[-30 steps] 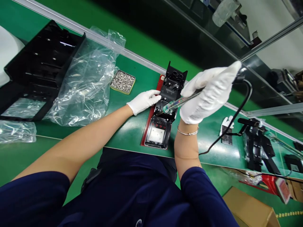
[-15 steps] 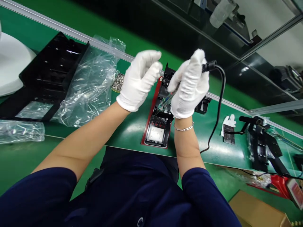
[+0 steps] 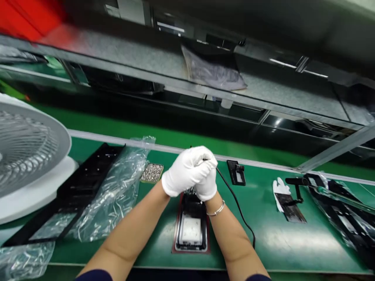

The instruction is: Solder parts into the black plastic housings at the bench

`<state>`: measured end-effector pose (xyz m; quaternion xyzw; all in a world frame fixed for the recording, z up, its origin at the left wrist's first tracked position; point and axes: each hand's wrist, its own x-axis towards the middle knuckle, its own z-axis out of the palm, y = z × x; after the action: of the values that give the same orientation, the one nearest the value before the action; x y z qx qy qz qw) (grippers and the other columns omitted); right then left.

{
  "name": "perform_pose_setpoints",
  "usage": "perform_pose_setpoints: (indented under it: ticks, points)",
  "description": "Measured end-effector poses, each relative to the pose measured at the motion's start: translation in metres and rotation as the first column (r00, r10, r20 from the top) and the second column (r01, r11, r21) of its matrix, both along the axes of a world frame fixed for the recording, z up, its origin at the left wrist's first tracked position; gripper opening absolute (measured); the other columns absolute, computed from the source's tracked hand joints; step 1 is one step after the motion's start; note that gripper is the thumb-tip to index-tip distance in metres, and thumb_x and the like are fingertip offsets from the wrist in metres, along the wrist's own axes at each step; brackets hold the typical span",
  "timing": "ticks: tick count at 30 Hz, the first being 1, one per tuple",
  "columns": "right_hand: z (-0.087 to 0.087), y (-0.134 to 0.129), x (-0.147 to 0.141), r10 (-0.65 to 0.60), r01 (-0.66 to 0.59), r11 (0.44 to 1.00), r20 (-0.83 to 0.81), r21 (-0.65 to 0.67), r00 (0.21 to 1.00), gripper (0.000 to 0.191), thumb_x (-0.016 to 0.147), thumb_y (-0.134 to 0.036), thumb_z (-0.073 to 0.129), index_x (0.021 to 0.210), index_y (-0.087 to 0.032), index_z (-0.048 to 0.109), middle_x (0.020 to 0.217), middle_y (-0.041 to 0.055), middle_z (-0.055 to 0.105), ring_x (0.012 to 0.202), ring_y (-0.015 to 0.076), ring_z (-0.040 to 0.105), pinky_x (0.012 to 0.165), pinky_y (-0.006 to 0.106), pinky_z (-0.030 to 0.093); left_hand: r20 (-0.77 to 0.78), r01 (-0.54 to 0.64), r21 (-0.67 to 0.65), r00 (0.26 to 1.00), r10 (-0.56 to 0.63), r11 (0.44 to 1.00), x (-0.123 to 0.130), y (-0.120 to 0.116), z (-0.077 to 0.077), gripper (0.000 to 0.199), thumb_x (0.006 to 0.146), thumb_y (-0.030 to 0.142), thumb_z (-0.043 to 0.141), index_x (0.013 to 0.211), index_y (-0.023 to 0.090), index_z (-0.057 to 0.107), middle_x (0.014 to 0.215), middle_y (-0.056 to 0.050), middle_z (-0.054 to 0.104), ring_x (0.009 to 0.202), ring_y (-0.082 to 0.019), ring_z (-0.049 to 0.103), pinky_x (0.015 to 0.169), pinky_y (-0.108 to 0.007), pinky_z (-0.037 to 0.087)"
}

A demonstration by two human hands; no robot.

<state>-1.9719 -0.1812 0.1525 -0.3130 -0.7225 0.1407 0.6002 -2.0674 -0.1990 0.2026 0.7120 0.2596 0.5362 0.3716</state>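
Observation:
My gloved right hand is closed around a corded electric screwdriver, mostly hidden by the gloves; its black cord runs down to the right. My gloved left hand, fingers curled, overlaps the right at the top of the tool; what its fingertips grip is hidden. Both hands are above the far end of a long black housing holding a white plate. The housing lies on a red mat. Left of the hands are many small metal screws in a shallow tray.
Clear plastic bags and a large black panel lie left, beside a white fan. On the right are a small black part, a white glove, a dark plate and black assemblies. A shelf spans above.
My hands, apart before, have come together, the left now over the right. The tool has become hidden between the gloves. The view has tilted up, showing the shelf and fan.

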Motion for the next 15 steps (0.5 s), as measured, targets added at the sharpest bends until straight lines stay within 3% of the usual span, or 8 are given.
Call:
perform_pose_setpoints:
  ticks: [5,15]
  points:
    - [-0.016,-0.001,0.003,0.028,-0.028,0.997,0.005,0.069,1.0,0.059,0.097,-0.053,0.033,0.088,0.0,0.056,0.082,0.0048,0.057,0.083,-0.0082,0.052,0.079,0.002,0.046,0.094,0.033,-0.011,0.995,-0.032,0.999,0.003,-0.002,-0.011,0.038,0.087,0.054,0.06,0.076,0.018,0.064,0.082,-0.004,0.068,0.078,-0.012,0.064,0.075,-0.025,0.054]
    - [-0.022,0.002,-0.001,-0.058,0.059,0.996,-0.016,0.071,0.998,0.064,0.098,-0.055,0.027,0.079,0.0,0.053,0.079,0.005,0.055,0.079,-0.008,0.047,0.075,0.002,0.039,0.162,0.012,0.125,0.986,-0.033,0.992,0.005,-0.001,-0.022,0.033,0.094,0.044,0.054,0.081,0.016,0.066,0.081,-0.002,0.066,0.075,-0.009,0.063,0.072,-0.021,0.054]
